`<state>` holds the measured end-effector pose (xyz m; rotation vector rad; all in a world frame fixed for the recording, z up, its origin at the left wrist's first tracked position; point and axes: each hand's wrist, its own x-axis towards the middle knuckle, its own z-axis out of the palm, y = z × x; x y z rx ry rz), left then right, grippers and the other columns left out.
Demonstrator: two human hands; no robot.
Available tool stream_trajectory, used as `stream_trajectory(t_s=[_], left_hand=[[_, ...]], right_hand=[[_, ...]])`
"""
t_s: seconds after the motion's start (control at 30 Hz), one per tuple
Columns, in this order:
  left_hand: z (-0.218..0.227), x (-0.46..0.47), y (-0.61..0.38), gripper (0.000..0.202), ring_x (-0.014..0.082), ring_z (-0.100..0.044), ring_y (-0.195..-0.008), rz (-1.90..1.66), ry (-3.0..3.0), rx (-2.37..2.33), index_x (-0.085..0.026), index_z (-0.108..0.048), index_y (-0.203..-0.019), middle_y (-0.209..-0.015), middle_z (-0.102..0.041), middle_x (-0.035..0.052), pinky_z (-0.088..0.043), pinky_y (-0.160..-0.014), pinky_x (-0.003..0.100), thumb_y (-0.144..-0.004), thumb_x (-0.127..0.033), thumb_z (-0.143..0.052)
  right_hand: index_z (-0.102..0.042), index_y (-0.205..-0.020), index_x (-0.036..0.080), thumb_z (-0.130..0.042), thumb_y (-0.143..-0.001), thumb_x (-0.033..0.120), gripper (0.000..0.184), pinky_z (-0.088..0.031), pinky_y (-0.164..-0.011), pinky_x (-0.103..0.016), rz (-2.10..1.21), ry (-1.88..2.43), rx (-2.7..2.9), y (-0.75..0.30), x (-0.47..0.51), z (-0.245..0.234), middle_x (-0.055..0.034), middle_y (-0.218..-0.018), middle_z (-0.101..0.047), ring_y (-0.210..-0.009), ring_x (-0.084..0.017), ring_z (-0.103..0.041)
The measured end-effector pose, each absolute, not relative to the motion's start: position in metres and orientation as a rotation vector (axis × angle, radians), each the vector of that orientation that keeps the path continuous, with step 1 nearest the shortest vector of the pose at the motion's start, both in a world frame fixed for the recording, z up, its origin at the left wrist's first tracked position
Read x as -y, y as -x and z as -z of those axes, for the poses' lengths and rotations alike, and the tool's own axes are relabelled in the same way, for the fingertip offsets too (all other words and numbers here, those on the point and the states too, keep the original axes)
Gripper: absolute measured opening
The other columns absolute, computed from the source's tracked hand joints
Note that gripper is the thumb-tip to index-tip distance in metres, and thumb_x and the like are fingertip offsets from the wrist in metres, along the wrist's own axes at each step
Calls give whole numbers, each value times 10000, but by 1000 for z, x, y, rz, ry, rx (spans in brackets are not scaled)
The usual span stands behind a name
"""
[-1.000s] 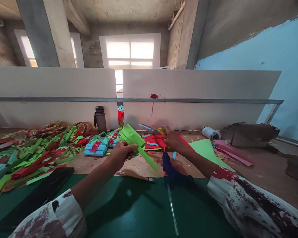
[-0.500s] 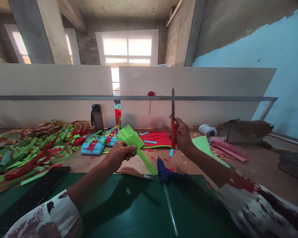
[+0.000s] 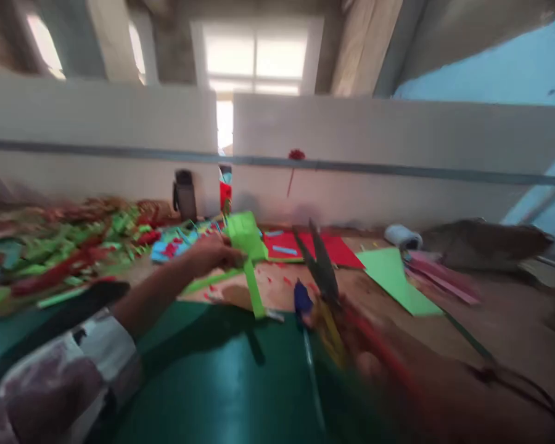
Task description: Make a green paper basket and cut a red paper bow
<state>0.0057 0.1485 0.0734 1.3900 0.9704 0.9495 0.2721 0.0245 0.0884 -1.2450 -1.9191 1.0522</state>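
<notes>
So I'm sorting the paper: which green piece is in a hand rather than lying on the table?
The folded green paper held up in the left hand; the flat green sheet lies alone on the table at the right.

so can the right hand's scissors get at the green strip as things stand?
Probably yes. The left hand holds the green strip out over the mat, with nothing between it and the scissors in the blurred right hand. The blades look open.

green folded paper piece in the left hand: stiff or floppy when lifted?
Probably light: the left hand holds the green paper piece up by one edge alone. The folded upper part looks fairly stiff, keeping its shape. The loose strip dangles below, so it is likely floppy. The frame is blurred, so fold detail is unclear.
</notes>
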Motion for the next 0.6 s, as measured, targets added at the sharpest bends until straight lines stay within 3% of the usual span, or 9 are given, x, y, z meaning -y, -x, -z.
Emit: stream_trajectory(t_s=[0.1, 0.23, 0.37, 0.6], left_hand=[[-74, -157, 0, 129, 73, -429, -390, -989, -1336, -965, -122, -623, -511, -474, -548, 23, -292, -389, 206, -511, -178, -740], [-77, -158, 2, 132, 76, -425, -392, -1008, -1339, -968, -119, -637, -519, -485, -550, 29, -310, -392, 214, -505, -171, -757], [-78, -152, -2, 134, 73, -420, -404, -1027, -1389, -978, -119, -648, -535, -495, -547, 27, -301, -392, 207, -526, -199, -755], [-80, -147, -7, 158, 74, -423, -395, -1022, -1419, -1016, -117, -634, -519, -491, -541, 31, -297, -395, 214, -532, -221, -752]], right_hand=[[-553, -868, 276, -694, -477, 44, 476, -505, -566, -266, -1164, 1234, 1860, -272, -18, -100, 14, -814, -614, -678, -169, -586], [-470, -965, 287, -766, -513, 118, 567, -496, -563, -282, -982, 1315, 1744, -275, -21, -92, 15, -836, -586, -696, -172, -567], [-434, -938, 269, -779, -554, 193, 521, -501, -573, -294, -897, 1248, 1595, -267, -31, -72, 40, -759, -543, -648, -152, -552], [-384, -973, 266, -731, -650, 356, 483, -483, -565, -263, -1228, 995, 1037, -240, -52, -58, 50, -737, -571, -722, -165, -605]])
